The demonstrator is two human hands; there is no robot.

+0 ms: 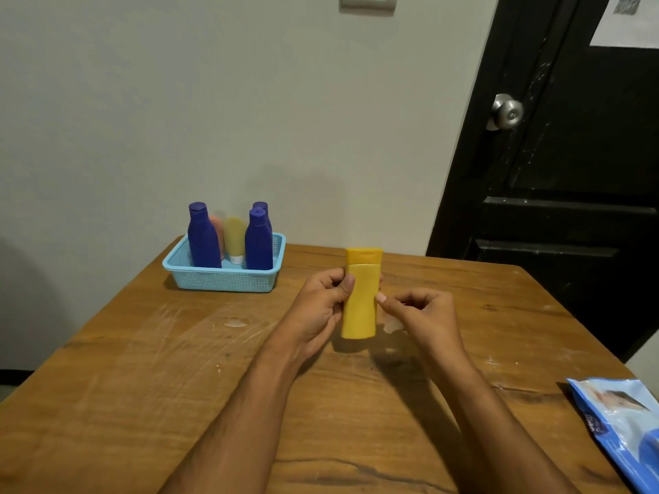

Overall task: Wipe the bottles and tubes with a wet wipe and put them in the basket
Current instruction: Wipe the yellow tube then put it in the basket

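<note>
A yellow bottle (361,297) stands upright just above the wooden table, held from the left by my left hand (322,304), whose thumb lies across its front. My right hand (419,311) is close to the bottle's right side with its fingers curled around a crumpled wet wipe (392,325); a pale bit of the wipe shows below the fingers. At the back left sits a light blue basket (221,278). It holds three dark blue bottles (203,240), a yellow tube (235,240) and a pinkish tube (216,229), all upright.
A blue pack of wet wipes (622,422) lies at the table's right front edge. The wooden table (142,369) stands against a pale wall, with a black door and its metal knob (506,112) to the right. Wet smears mark the tabletop left of my hands.
</note>
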